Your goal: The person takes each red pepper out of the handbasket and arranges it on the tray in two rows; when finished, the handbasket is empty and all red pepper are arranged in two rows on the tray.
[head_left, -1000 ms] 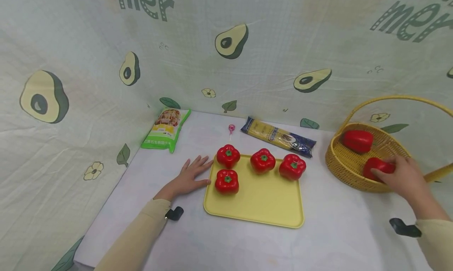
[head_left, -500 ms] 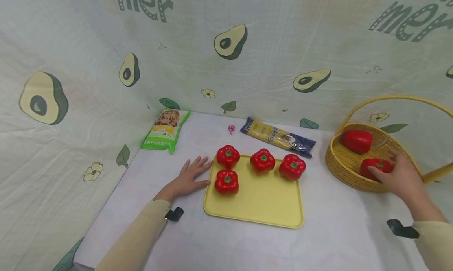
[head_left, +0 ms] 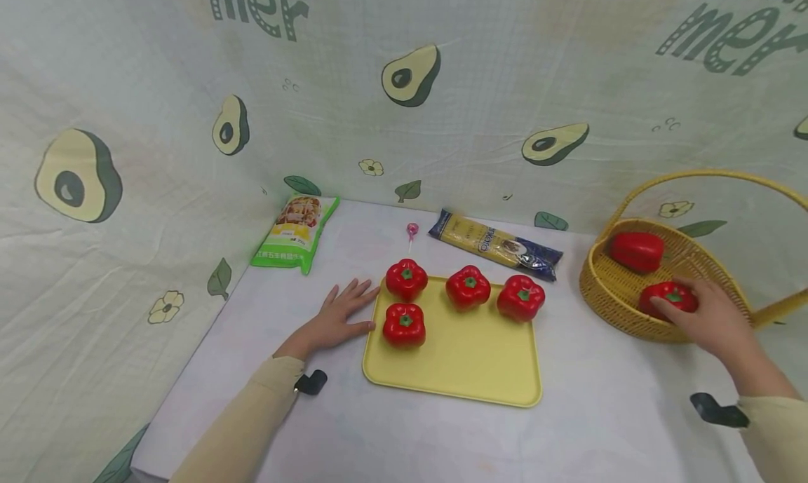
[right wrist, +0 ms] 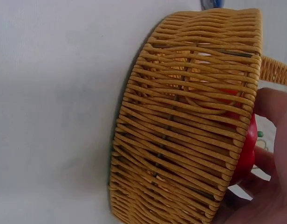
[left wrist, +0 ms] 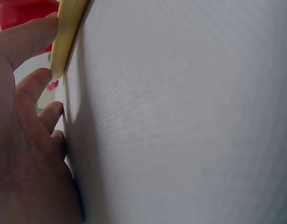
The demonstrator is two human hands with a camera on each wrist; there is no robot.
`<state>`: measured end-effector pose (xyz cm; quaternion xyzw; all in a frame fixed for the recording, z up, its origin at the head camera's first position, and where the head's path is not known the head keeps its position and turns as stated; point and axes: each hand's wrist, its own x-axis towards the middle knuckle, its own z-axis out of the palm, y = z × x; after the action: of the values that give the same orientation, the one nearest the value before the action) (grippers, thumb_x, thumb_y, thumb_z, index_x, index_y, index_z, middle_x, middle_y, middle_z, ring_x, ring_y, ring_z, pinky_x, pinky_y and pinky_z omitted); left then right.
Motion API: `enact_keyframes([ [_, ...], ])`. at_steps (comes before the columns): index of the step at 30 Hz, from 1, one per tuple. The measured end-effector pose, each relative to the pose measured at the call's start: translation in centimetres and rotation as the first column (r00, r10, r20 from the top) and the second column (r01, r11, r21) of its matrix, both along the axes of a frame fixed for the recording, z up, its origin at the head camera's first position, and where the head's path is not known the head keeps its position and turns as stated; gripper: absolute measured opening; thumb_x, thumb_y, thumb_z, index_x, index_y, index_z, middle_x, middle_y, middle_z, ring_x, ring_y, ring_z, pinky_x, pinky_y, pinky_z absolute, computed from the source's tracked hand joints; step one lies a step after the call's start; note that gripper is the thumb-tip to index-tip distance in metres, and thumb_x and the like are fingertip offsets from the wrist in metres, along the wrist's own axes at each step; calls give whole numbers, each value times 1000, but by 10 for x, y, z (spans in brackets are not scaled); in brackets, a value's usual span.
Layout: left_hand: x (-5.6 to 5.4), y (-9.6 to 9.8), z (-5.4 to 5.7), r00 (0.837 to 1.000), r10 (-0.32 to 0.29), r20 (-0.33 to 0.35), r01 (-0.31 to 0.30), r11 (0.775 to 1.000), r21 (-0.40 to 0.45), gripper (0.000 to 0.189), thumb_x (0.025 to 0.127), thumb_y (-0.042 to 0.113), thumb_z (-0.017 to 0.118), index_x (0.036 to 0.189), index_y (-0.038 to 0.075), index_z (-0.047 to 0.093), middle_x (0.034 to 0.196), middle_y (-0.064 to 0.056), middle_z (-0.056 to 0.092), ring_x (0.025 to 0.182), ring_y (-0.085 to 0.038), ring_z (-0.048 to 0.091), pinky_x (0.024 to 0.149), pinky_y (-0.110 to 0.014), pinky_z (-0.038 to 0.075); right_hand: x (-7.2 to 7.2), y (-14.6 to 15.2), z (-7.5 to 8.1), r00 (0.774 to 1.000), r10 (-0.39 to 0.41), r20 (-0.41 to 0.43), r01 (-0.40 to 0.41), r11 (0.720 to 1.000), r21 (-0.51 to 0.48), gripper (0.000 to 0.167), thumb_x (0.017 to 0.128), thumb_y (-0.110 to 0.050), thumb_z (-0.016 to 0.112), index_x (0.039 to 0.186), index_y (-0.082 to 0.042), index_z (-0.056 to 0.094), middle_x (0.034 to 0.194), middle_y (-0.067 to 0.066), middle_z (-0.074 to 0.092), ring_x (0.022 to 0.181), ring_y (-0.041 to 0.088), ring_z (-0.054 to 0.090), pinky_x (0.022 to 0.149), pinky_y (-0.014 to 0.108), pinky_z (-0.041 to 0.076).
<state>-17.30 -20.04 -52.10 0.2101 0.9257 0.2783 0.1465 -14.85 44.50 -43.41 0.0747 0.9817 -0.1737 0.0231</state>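
In the head view my right hand grips a red bell pepper, its green stem facing up, inside the wicker basket. The right wrist view has the basket's woven side in front, with part of the pepper between thumb and fingers beyond the rim. A second red bell pepper lies on its side at the basket's back. My left hand lies spread on the table, thumb and a fingertip touching the edge of the yellow tray. Several red bell peppers sit on that tray, stems up.
Behind the tray lie a pink lollipop and a blue and gold pasta packet. A green food bag is at the back left. The basket's tall handle arches over its opening. Printed cloth hangs behind the table.
In my right hand the pepper has turned from its side to stem up and shifted slightly left within the basket. My left hand has stayed still.
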Motion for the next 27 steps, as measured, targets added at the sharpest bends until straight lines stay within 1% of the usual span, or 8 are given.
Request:
enact_keyframes([
  [1,0,0,0,1000,-2,-3,2,1000,2,76,97,50,64,162,29,30,170,-1,17,157,-28,-1,123,-57,-8,0,0,0,1000,-5,-3,5,1000,-4,85,99,-50,60,144,17,31,131,46,32,114,63,32,86,78,40],
  [6,0,0,1,1000,2,6,-2,1000,-2,76,96,51,63,162,31,29,170,1,16,158,-26,-2,123,-55,-9,1,-1,-1,1000,-22,-11,22,1000,-19,85,99,-50,61,142,17,33,128,45,36,111,62,36,83,75,43],
  [13,1,0,1,1000,-1,1,1,1000,3,77,96,53,63,162,30,30,170,-1,16,158,-28,-1,123,-57,-8,1,-3,-2,999,-31,-28,31,1000,-2,78,99,-44,64,141,15,36,129,44,37,111,61,37,83,75,43],
  [14,1,0,1,1000,-3,-2,3,1000,6,77,96,53,63,162,29,30,170,-1,17,157,-29,0,123,-57,-8,1,-3,-2,999,-31,-27,31,1000,-1,78,99,-43,64,142,15,36,129,44,37,111,61,37,83,75,43],
  [19,0,0,-1,1000,0,9,0,1000,-7,77,96,54,62,162,31,28,170,1,15,158,-26,-2,123,-55,-9,1,-5,-2,999,-36,-28,36,999,-7,80,99,-43,64,146,14,33,131,44,36,114,61,35,85,76,42],
  [24,-1,0,-2,1000,1,6,-1,1000,2,76,96,53,62,162,30,29,170,1,15,158,-26,-2,123,-55,-10,0,-9,2,996,-60,-59,60,998,-13,80,100,-43,63,148,13,32,134,44,35,116,61,34,89,77,41],
  [27,-1,0,-3,1000,4,1,-4,1000,2,76,96,52,62,162,30,30,170,1,16,158,-26,-2,123,-55,-10,0,-12,5,995,-73,-75,72,997,-17,79,100,-43,61,149,12,32,135,44,35,117,60,34,90,77,41],
])
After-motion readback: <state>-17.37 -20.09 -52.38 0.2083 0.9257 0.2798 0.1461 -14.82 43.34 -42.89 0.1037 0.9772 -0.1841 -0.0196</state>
